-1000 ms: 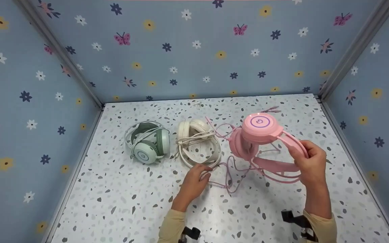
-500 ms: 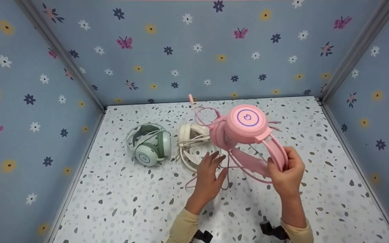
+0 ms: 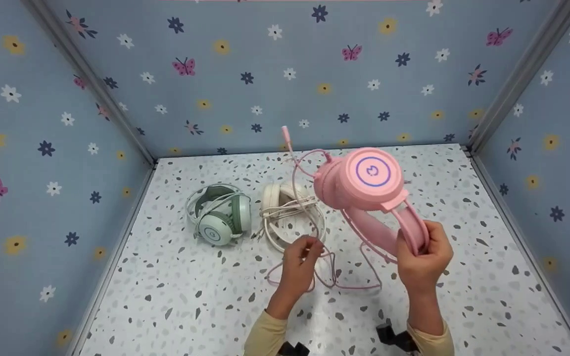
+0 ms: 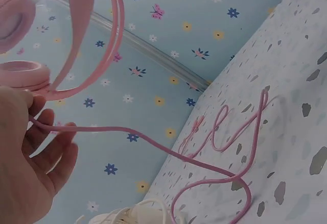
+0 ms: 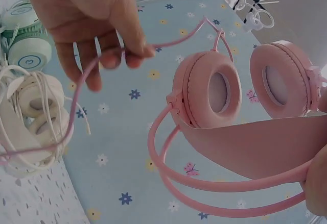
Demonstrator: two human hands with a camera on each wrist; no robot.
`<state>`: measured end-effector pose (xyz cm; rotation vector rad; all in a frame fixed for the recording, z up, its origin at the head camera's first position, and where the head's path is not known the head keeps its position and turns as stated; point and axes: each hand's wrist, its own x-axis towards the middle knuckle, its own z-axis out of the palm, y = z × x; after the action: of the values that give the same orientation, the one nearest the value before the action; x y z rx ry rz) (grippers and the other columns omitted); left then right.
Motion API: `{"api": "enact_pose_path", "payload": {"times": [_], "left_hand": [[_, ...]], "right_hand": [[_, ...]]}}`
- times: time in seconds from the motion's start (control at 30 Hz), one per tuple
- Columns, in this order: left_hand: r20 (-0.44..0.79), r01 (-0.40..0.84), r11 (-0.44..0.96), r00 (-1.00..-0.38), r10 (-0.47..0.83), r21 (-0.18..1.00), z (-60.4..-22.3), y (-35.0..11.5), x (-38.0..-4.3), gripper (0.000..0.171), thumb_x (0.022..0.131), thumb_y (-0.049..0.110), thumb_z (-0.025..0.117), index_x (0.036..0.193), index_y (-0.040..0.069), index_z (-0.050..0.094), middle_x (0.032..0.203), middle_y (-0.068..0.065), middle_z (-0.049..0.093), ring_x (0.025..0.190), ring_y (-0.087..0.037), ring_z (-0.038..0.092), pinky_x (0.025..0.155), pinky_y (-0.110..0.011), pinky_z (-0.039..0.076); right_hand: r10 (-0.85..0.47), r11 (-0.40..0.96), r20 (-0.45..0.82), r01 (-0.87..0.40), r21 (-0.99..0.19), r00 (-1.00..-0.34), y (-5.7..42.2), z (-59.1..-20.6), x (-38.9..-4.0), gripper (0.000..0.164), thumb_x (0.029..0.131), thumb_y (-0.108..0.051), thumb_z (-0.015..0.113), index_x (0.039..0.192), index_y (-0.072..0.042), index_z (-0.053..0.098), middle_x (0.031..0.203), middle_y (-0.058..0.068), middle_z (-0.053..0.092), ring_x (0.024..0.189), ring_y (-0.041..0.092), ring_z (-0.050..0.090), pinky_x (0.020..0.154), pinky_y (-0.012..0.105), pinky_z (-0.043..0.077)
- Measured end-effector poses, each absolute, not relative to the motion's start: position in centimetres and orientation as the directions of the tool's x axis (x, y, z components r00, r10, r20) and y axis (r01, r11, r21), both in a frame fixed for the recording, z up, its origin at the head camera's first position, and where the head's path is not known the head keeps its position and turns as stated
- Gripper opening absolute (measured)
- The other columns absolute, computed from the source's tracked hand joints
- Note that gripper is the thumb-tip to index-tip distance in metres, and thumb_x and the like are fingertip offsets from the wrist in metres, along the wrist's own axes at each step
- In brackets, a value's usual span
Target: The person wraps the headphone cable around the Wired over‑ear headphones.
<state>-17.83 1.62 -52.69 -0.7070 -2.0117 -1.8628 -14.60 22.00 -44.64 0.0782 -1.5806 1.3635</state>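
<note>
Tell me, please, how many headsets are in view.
3: the pink headset in the right hand, the white headset on the table, and the green headset on the table left of the white.

The pink headphones (image 3: 364,193) carried a violet-blue ring (image 3: 357,171), and their cord (image 4: 102,129) was a duskier pink. The mint pair (image 3: 215,230) had darker green cushions (image 3: 237,212); the cream pair (image 3: 285,205) was plain. Grey flecks (image 3: 168,313) speckled the white tabletop (image 3: 191,279). The blue wall (image 3: 309,101) bore white, yellow and navy flowers (image 3: 290,73) and magenta butterflies (image 3: 352,52).
</note>
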Motion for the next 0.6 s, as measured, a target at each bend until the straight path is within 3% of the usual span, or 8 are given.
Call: {"api": "enact_pose_path", "payload": {"times": [0.1,0.27,0.37,0.5,0.6], "left_hand": [[0.604,0.606,-0.01,-0.792,0.084,0.796,-51.1,0.5,-17.2,0.018,0.093,-0.016,0.049,0.088,-0.003,0.06,0.073,-0.016,0.058,0.063,-0.033,0.058,0.057,-0.034,0.051],[0.674,0.674,-0.009,-0.739,-0.014,0.739,-48.9,-2.0,-16.9,0.023,0.088,-0.023,0.047,0.086,-0.004,0.061,0.061,-0.012,0.048,0.049,-0.021,0.046,0.046,-0.025,0.04],[0.67,0.668,0.052,-0.739,-0.072,0.743,-47.5,-3.5,-17.2,0.021,0.088,-0.021,0.05,0.085,-0.006,0.064,0.059,-0.009,0.044,0.05,-0.013,0.038,0.045,-0.025,0.032],[0.583,0.579,0.072,-0.81,-0.059,0.812,-47.1,-4.8,-17.6,0.018,0.092,-0.016,0.05,0.089,-0.008,0.066,0.059,-0.008,0.043,0.053,-0.008,0.036,0.047,-0.026,0.03],[0.469,0.471,0.045,-0.882,0.044,0.881,-48.6,-4.8,-18.0,0.019,0.097,-0.009,0.048,0.096,-0.008,0.067,0.058,-0.004,0.041,0.051,-0.007,0.033,0.046,-0.025,0.029]], "right_hand": [[0.545,0.397,0.697,-0.589,-0.704,-0.467,22.1,-43.6,-14.6,0.014,0.07,0.017,0.059,0.082,0.02,0.055,0.074,0.004,0.058,0.061,0.009,0.048,0.057,0.018,0.041],[0.564,0.436,0.682,-0.534,-0.724,-0.466,23.5,-44.3,-15.1,0.015,0.072,0.015,0.062,0.085,0.02,0.055,0.076,0.005,0.058,0.063,0.01,0.048,0.059,0.019,0.041],[0.607,0.366,0.624,-0.523,-0.769,-0.493,24.9,-45.6,-16.0,0.015,0.075,0.014,0.065,0.086,0.019,0.056,0.071,0.006,0.057,0.058,0.011,0.049,0.055,0.019,0.042],[0.645,-0.057,0.466,-0.646,-0.761,-0.606,26.5,-46.8,-16.7,0.012,0.082,0.012,0.065,0.082,0.014,0.054,0.057,0.008,0.044,0.042,0.015,0.04,0.042,0.02,0.039],[0.549,-0.48,0.398,-0.667,-0.57,-0.735,27.2,-47.1,-16.8,0.016,0.089,0.009,0.058,0.079,0.007,0.046,0.054,0.007,0.027,0.039,0.015,0.026,0.036,0.021,0.029]]}}
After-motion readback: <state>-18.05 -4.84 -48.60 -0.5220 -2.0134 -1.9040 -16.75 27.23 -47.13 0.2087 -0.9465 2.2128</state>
